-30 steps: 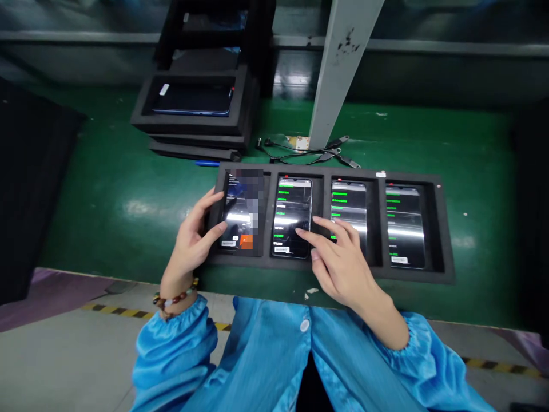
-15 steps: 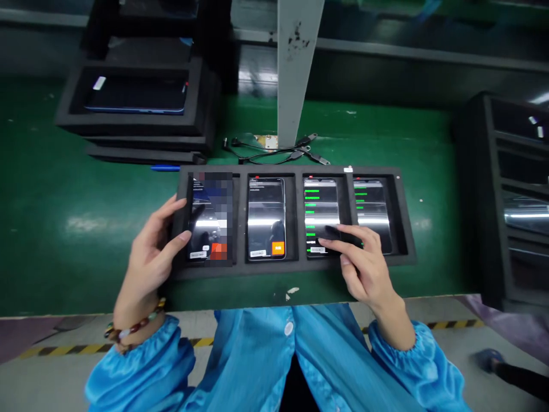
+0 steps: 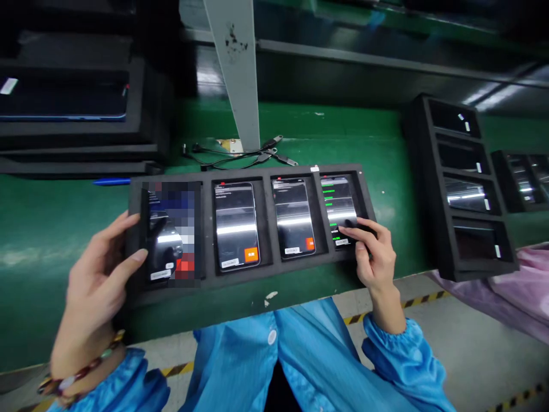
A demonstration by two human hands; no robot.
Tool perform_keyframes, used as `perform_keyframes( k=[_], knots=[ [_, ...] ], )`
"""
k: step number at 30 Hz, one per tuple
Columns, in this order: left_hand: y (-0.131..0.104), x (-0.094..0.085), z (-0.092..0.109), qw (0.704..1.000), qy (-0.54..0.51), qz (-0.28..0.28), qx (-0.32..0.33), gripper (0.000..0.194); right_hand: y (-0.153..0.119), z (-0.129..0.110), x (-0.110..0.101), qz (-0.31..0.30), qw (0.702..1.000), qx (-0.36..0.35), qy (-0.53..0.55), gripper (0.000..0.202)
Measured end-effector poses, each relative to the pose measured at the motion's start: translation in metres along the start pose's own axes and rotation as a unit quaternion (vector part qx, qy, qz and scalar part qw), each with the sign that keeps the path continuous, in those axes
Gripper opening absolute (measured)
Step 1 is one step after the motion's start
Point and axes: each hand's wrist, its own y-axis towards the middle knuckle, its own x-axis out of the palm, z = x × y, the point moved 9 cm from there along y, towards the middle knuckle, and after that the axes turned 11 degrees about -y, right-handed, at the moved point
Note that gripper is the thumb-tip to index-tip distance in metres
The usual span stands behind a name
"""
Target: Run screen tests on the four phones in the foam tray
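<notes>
A black foam tray [image 3: 266,226] lies in front of me with phones in its compartments. My left hand [image 3: 100,269] grips the tray's left end, thumb on the upper edge and fingers along the side. The leftmost phone [image 3: 165,252] is partly pixelated. Beside it, a second phone [image 3: 235,223] and a third phone [image 3: 294,212] each show an orange box low on a dark screen. My right hand [image 3: 377,252] is over the rightmost phone [image 3: 338,200], whose screen has green lines of text. Its index fingertip is at the lower screen; its fingers are apart and hold nothing.
Black cables [image 3: 244,157] lie behind the tray by a grey post [image 3: 235,68]. A blue pen [image 3: 111,181] sits near stacked trays [image 3: 150,126] at the left. Another phone tray [image 3: 418,171] stands at the right, and lilac cloth [image 3: 514,292] shows beyond it.
My right hand has moved from the third phone to the rightmost one. The third phone's green lines gave way to a dark screen with an orange box. The view has turned right.
</notes>
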Motion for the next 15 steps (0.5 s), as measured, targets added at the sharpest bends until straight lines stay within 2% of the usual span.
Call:
perform_keyframes(
  k=[3, 5, 7, 9, 11, 13, 15],
  knots=[
    [0.0, 0.0, -0.004, 1.0, 0.005, 0.004, -0.012, 0.071, -0.003, 0.007, -0.003, 0.018, 0.999, 0.027, 0.013, 0.039],
    [0.001, -0.002, -0.006, 0.999, 0.015, 0.022, -0.024, 0.073, -0.006, 0.025, -0.013, 0.056, 0.994, 0.096, 0.007, 0.04],
    [0.005, -0.007, -0.006, 0.997, 0.039, 0.056, -0.037, 0.073, -0.011, 0.051, -0.02, 0.072, 0.978, 0.197, 0.003, 0.043],
    [0.013, -0.012, -0.007, 0.99, 0.091, 0.083, -0.063, 0.072, -0.012, 0.077, -0.017, 0.029, 0.956, 0.292, 0.006, 0.05],
    [0.025, -0.015, -0.006, 0.977, 0.166, 0.093, -0.095, 0.067, -0.009, 0.094, -0.007, -0.059, 0.934, 0.352, 0.011, 0.058],
    [0.039, -0.017, -0.005, 0.963, 0.226, 0.081, -0.126, 0.061, 0.001, 0.104, 0.001, -0.134, 0.917, 0.375, 0.021, 0.066],
    [0.05, -0.019, -0.006, 0.958, 0.227, 0.07, -0.161, 0.059, 0.014, 0.109, 0.006, -0.175, 0.909, 0.375, 0.051, 0.071]
  ],
)
